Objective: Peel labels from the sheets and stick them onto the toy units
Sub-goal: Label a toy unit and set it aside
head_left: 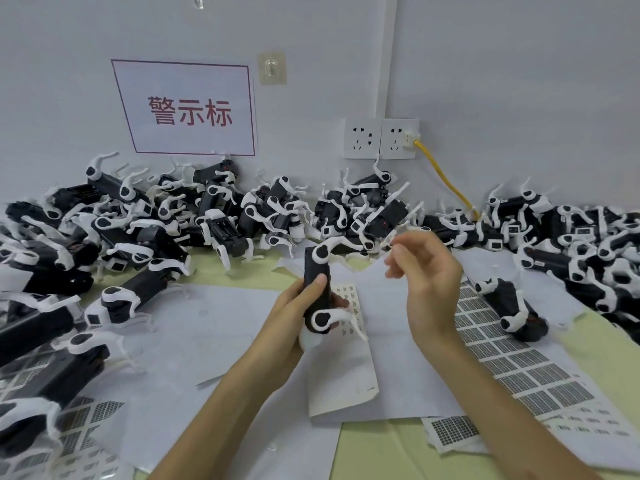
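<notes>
My left hand [304,299] grips a black toy robot dog [318,289] with white legs, held upright above the table's middle. My right hand [424,271] hovers to its right at about the same height, and its fingertips pinch a small white label [388,240], blurred. Under the toy lies a curled label sheet [353,341] with rows of small labels. More sheets [512,355] with dark printed labels lie to the right, under my right forearm.
Heaps of black-and-white toy dogs [214,216] line the wall and both sides. One toy [512,306] lies on the right-hand sheets. White backing paper [214,327] covers the table. A yellow cable [446,178] runs down from the wall socket [398,138].
</notes>
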Demonstrator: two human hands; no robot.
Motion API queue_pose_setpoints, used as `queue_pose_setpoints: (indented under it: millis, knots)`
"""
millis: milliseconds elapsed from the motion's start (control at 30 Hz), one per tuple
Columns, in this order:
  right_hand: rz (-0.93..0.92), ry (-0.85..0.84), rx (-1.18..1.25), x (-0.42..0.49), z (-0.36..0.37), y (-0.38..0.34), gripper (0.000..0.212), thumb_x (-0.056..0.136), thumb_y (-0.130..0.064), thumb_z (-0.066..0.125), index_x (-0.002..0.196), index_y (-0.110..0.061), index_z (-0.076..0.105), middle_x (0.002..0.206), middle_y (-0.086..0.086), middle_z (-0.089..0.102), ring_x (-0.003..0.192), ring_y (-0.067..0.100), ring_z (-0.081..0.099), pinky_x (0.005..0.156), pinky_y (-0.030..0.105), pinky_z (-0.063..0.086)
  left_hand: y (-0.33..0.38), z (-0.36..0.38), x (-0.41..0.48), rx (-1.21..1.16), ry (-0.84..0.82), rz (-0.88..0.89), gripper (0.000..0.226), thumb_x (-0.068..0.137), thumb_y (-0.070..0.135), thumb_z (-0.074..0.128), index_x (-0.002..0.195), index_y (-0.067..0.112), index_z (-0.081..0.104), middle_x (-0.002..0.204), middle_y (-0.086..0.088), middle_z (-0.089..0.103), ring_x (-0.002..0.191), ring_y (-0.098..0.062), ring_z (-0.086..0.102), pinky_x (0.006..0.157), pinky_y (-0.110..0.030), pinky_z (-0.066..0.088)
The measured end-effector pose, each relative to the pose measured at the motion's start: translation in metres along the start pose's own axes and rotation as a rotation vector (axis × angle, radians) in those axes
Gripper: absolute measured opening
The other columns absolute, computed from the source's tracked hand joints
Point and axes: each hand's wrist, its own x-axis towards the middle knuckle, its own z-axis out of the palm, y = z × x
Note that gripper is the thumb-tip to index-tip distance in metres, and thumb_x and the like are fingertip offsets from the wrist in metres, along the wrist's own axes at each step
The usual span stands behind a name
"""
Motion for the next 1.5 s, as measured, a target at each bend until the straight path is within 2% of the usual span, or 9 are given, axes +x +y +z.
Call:
queue_pose_setpoints:
  millis: [133,267,400,500,700,1133,1300,1400,1500]
  knots:
    - [0.153,-0.234,0.069,-0.002,0.005,-0.002,0.008,0.085,-0.01,0.065,0.083,-0.012,0.072,0.066,0.008,0.064,0.059,0.02,0.056,0.056,0.029,0.048,0.0,0.0,0.0,-0.098,-0.001,-0.039,0.043,0.086,0.02,0.069,0.123,-0.002,0.063,0.099,-0.014,0.068,0.094,-0.025,0.066,0.094,-0.042,0.051]
    - [0.246,-0.371,-0.002,-0.008,0.013,0.002,0.003,0.084,-0.016,0.073,0.087,-0.014,0.073,0.073,0.004,0.068,0.063,0.017,0.061,0.061,0.027,0.049,0.0,-0.001,0.0,-0.051,0.007,0.002,0.031,0.097,0.007,0.063,0.128,0.001,0.061,0.107,-0.017,0.076,0.094,-0.025,0.074,0.078,-0.031,0.06]
    - [0.237,-0.386,-0.106,-0.012,0.018,0.006,0.014,0.094,-0.006,0.071,0.086,-0.017,0.071,0.079,-0.01,0.069,0.073,0.01,0.065,0.066,0.02,0.051,-0.003,0.0,-0.001,0.089,0.011,0.082,0.038,0.097,0.009,0.068,0.134,0.011,0.06,0.125,-0.012,0.073,0.117,-0.026,0.07,0.088,-0.032,0.055]
    - [0.261,-0.381,-0.153,-0.014,0.02,0.006,0.016,0.097,-0.007,0.068,0.084,-0.017,0.07,0.077,-0.014,0.068,0.072,0.004,0.063,0.064,0.019,0.051,-0.006,0.002,-0.002,0.172,0.02,0.128,0.046,0.092,0.016,0.075,0.135,0.016,0.058,0.126,-0.007,0.072,0.121,-0.023,0.068,0.101,-0.037,0.052]
    - [0.262,-0.357,-0.188,-0.015,0.021,0.003,0.014,0.097,-0.011,0.067,0.085,-0.016,0.071,0.074,-0.017,0.067,0.068,0.0,0.062,0.065,0.016,0.05,-0.011,0.002,-0.002,0.297,0.027,0.207,0.045,0.099,0.008,0.067,0.14,0.021,0.053,0.122,-0.002,0.071,0.111,-0.008,0.068,0.082,-0.014,0.052]
    - [0.275,-0.307,-0.162,-0.02,0.023,0.006,0.012,0.098,-0.008,0.067,0.088,-0.014,0.071,0.074,-0.016,0.069,0.065,0.0,0.064,0.063,0.016,0.051,-0.018,0.003,0.001,0.406,0.043,0.302,0.053,0.1,0.006,0.066,0.143,0.026,0.045,0.121,0.0,0.07,0.106,-0.004,0.068,0.083,-0.016,0.052]
    - [0.292,-0.286,-0.149,-0.023,0.024,0.006,0.012,0.097,-0.008,0.067,0.087,-0.013,0.071,0.074,-0.012,0.07,0.063,0.001,0.065,0.059,0.014,0.049,-0.021,0.003,0.003,0.433,0.053,0.335,0.056,0.1,0.006,0.065,0.146,0.029,0.042,0.112,0.011,0.068,0.101,0.001,0.067,0.08,-0.016,0.053]
    - [0.322,-0.261,-0.113,-0.025,0.025,0.006,0.007,0.097,-0.008,0.067,0.092,-0.006,0.072,0.081,0.001,0.073,0.067,0.006,0.068,0.057,0.016,0.052,-0.022,0.004,0.002,0.445,0.058,0.362,0.059,0.098,0.016,0.069,0.144,0.038,0.039,0.11,0.019,0.067,0.103,0.001,0.065,0.084,-0.019,0.053]
    - [0.355,-0.243,-0.094,-0.026,0.025,0.007,0.007,0.097,-0.009,0.068,0.094,-0.006,0.072,0.082,0.002,0.074,0.07,0.008,0.07,0.056,0.018,0.054,-0.022,0.005,0.001,0.46,0.061,0.373,0.062,0.089,0.028,0.066,0.143,0.038,0.038,0.106,0.024,0.067,0.102,0.0,0.066,0.087,-0.024,0.055]
